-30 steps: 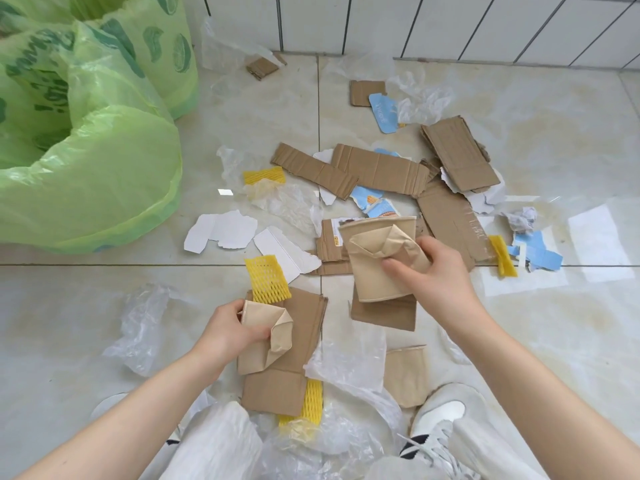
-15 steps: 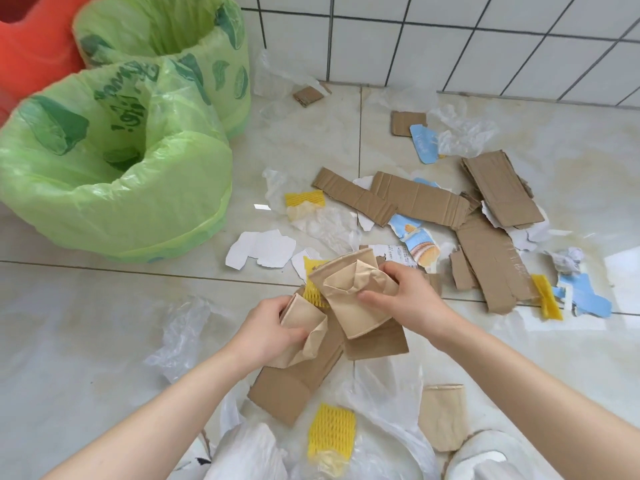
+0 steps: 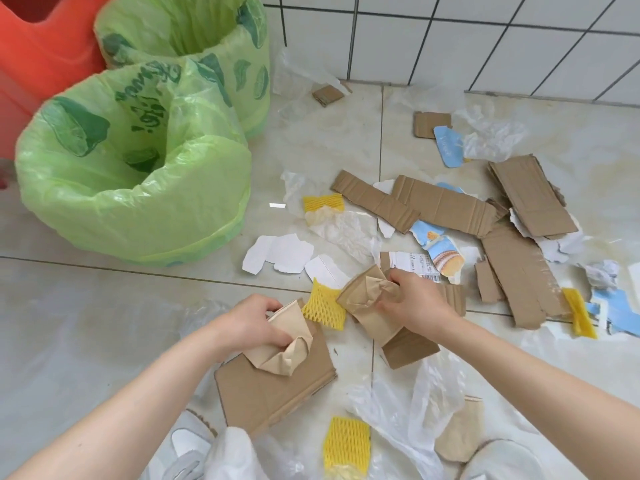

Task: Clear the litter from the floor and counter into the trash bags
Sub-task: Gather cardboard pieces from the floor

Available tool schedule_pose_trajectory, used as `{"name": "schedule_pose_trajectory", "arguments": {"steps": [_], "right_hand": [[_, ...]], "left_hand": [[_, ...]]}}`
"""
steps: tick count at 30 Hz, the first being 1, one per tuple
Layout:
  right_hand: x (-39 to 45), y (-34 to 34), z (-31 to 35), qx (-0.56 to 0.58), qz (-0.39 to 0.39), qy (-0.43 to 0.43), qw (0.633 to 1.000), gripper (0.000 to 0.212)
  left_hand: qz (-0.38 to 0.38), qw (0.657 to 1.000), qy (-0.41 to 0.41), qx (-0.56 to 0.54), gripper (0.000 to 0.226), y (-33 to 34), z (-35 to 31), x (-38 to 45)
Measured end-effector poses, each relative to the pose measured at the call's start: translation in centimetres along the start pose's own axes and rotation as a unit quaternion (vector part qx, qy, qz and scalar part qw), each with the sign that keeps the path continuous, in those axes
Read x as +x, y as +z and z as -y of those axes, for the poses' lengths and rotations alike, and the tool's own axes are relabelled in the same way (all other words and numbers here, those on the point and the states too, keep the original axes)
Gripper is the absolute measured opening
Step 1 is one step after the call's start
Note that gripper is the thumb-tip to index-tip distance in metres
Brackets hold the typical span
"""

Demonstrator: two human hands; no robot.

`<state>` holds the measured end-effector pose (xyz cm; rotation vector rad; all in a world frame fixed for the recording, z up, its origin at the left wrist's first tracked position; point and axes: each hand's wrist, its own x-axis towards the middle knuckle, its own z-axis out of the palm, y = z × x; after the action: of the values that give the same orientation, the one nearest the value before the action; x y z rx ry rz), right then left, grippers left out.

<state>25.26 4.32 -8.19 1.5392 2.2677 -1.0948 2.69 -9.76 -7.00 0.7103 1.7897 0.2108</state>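
- Crushed paper cups: one pinched in the left hand, one in the right hand, low over the floor litter.
- Nearest green trash bag gapes up-left; left hand closer.

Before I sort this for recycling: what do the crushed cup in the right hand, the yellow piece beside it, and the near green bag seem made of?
Crushed cup: apparently matte tan paper, sharply creased. Yellow piece: likely foam netting, with open mesh. Green bag: thin glossy plastic film, translucent and wrinkled.
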Motion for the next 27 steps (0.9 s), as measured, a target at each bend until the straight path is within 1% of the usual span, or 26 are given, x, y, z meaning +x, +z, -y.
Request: {"name": "schedule_pose_trajectory", "arguments": {"steps": [3, 7, 9, 12, 16, 18, 20, 23, 25, 27], "right_hand": [[0.2, 0.3, 0.2, -0.035, -0.010, -0.019, 0.999, 0.017], [0.0, 0.2, 0.6, -0.033, -0.011, -0.008, 0.999, 0.020], [-0.3, -0.8, 1.6, 0.005, -0.019, -0.009, 1.000, 0.017], [-0.8, -2.9, 3.5, 0.053, -0.044, -0.037, 0.997, 0.013], [-1.2, -6.0, 6.1, 0.109, -0.059, -0.059, 0.991, 0.010], [-1.2, -7.6, 7.7, 0.133, -0.073, -0.077, 0.985, 0.009], [-1.3, -8.9, 9.6, 0.161, -0.077, -0.105, 0.978, 0.003], [-1.4, -9.9, 12.0, 0.190, -0.066, -0.137, 0.970, 0.009], [-1.3, -10.2, 13.7, 0.226, -0.055, -0.152, 0.961, 0.014], [-1.0, -10.5, 15.7, 0.271, -0.050, -0.160, 0.948, 0.017]], "left_hand": [[0.000, 1.000, -0.021, 0.010, 0.034, -1.7, 0.2, -0.6], [-0.033, 0.998, -0.014, -0.042, 0.032, -4.6, 0.5, -2.1], [-0.053, 0.996, 0.002, -0.073, 0.028, -5.4, 0.4, -2.8], [-0.092, 0.989, 0.024, -0.114, 0.024, -6.1, 0.0, -3.5], [-0.140, 0.973, 0.066, -0.174, 0.018, -6.9, -1.0, -4.8], [-0.177, 0.960, 0.089, -0.197, 0.015, -7.5, -1.7, -5.8], [-0.241, 0.938, 0.112, -0.221, 0.014, -8.0, -2.5, -7.1], [-0.331, 0.892, 0.150, -0.269, 0.017, -9.2, -3.3, -9.5], [-0.384, 0.850, 0.173, -0.316, 0.019, -10.3, -3.4, -11.0], [-0.430, 0.798, 0.187, -0.379, 0.019, -11.9, -3.4, -12.1]]}}
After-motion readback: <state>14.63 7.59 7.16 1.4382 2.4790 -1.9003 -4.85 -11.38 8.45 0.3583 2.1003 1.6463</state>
